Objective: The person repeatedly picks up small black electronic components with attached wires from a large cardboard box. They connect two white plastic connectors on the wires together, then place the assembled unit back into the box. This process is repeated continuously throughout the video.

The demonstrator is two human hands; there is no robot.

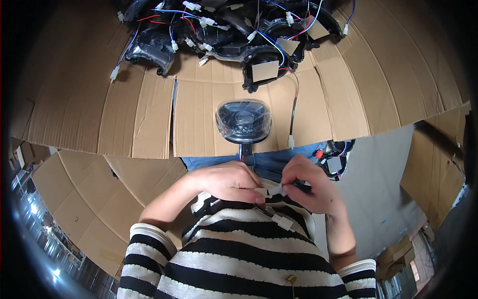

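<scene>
In front of my waist, my left hand [231, 183] is closed, thumb and fingers pinching a small white plug connector [262, 191]. My right hand [311, 185] pinches a second, whitish connector [275, 190] end to end with it; whether the two are joined I cannot tell. Another white connector [282, 222] hangs on a thin lead against my striped shirt. Just beyond my hands, a headlamp [244, 120] wrapped in clear film lies at the cardboard's near edge. Its wires [241, 151] drop over that edge toward my left hand, which hides where they end.
Several black lamp units [209, 37] are heaped at the far side, with coloured wires and white plugs. One lead [295, 109] trails to the near edge of the cardboard sheet [199, 114]. Another lamp unit [336, 164] sits lower, right of my lap. Cardboard boxes [398, 254] stand lower right.
</scene>
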